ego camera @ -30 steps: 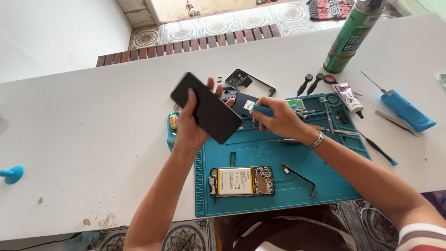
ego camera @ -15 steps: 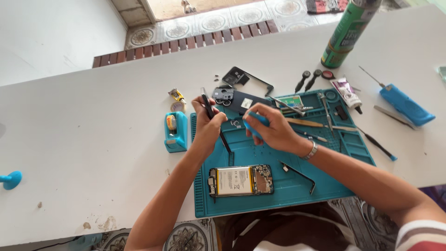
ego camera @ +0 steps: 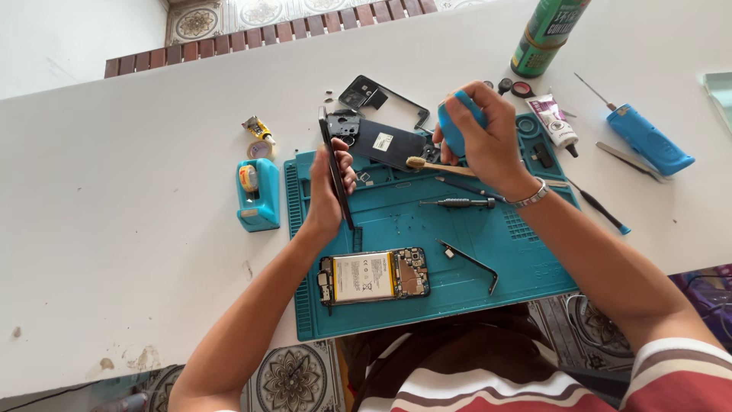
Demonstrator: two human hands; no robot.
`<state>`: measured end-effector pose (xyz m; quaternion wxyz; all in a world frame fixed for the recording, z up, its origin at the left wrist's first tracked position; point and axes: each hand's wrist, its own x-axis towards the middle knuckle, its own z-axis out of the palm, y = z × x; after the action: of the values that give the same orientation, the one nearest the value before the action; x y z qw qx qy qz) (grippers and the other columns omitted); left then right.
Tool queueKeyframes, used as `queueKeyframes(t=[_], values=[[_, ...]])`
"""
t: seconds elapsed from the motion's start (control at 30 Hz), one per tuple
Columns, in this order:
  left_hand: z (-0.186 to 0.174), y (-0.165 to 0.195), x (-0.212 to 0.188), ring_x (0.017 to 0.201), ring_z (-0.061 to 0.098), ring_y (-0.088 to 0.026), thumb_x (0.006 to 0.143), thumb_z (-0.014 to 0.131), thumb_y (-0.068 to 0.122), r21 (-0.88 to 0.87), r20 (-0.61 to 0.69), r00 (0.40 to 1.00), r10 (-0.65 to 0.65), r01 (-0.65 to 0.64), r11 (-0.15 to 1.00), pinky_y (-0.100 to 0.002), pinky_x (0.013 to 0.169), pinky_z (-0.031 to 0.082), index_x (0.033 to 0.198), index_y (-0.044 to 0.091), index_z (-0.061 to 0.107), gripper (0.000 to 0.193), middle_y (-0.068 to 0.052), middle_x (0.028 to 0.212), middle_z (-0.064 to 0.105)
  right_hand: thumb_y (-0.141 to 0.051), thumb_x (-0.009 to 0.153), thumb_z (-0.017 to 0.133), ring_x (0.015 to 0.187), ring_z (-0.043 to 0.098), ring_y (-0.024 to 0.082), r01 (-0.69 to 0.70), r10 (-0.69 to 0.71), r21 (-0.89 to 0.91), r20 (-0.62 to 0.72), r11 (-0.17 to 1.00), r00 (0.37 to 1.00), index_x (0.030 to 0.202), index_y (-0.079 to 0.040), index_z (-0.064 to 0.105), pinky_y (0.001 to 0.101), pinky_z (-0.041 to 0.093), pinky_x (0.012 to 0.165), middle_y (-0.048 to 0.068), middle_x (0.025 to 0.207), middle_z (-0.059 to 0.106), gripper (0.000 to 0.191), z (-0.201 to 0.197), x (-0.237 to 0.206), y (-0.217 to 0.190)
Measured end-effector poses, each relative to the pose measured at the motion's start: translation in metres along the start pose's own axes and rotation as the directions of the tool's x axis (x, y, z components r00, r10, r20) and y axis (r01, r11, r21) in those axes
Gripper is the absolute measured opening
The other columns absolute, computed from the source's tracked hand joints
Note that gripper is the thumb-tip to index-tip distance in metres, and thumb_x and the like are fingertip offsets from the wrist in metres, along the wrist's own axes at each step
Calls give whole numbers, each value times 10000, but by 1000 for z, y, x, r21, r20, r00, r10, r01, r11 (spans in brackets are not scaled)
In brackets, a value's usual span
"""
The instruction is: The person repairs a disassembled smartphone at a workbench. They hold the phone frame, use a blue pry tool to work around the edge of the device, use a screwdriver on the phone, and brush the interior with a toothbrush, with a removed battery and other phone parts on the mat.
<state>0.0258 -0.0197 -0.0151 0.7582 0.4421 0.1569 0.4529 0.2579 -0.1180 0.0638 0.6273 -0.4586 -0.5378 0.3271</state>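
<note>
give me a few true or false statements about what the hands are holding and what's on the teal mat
1. The left hand holds a thin black phone panel on edge. True.
2. The right hand grips a pair of tweezers. False: it grips a blue rubber air blower.
3. An opened phone body with its battery showing lies on the teal mat. True.
4. The green spray can stands on the mat. False: it stands on the white table, beyond the mat.
5. A wooden-handled brush lies near the right hand. True.
</note>
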Motion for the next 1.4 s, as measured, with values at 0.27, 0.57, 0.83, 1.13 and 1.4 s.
queueKeyframes(t=[0.27, 0.57, 0.83, 1.13, 1.4], values=[[15, -14, -8, 673, 472, -33, 1117, 285, 451, 336, -85, 996, 31, -1, 942, -210, 579, 435, 1060, 117, 444, 374, 41, 842, 470, -175, 1025, 630, 697, 729, 109, -1, 11, -83, 127, 997, 992, 1043, -22, 597, 239, 578, 522, 72, 917, 720, 157, 24, -12, 8], [33, -10, -26, 621, 447, -21, 1125, 390, 315, 599, -16, 989, 145, -107, 794, -222, 518, 391, 1004, 101, 486, 264, 36, 729, 496, -192, 1051, 604, 835, 760, 124, -40, 38, 2, 254, 999, 966, 1037, 6, 642, 257, 639, 602, 64, 893, 721, 203, 50, -39, 12], [29, -14, -25, 613, 449, -7, 1137, 381, 303, 551, -15, 991, 134, -104, 828, -222, 494, 400, 987, 98, 473, 270, 46, 730, 504, -193, 1042, 600, 779, 755, 133, -62, 65, -18, 233, 998, 970, 1027, 9, 637, 269, 646, 592, 92, 902, 742, 206, 54, -41, 11], [44, 20, -24, 555, 534, -71, 1111, 454, 223, 744, 139, 925, 354, -334, 579, -270, 467, 395, 1055, 30, 439, 202, -25, 667, 574, -180, 1043, 583, 662, 721, 88, -66, 72, -29, 289, 997, 955, 1007, -18, 599, 218, 552, 483, 65, 893, 742, 167, 49, -37, -1], [45, 37, -23, 547, 555, -91, 1112, 466, 241, 774, 254, 896, 364, -414, 478, -279, 475, 409, 1068, 30, 425, 219, -39, 648, 566, -178, 1067, 595, 695, 694, 74, 31, -23, -22, 314, 999, 949, 1048, -27, 624, 200, 524, 524, 59, 899, 742, 155, 46, -39, -1]])
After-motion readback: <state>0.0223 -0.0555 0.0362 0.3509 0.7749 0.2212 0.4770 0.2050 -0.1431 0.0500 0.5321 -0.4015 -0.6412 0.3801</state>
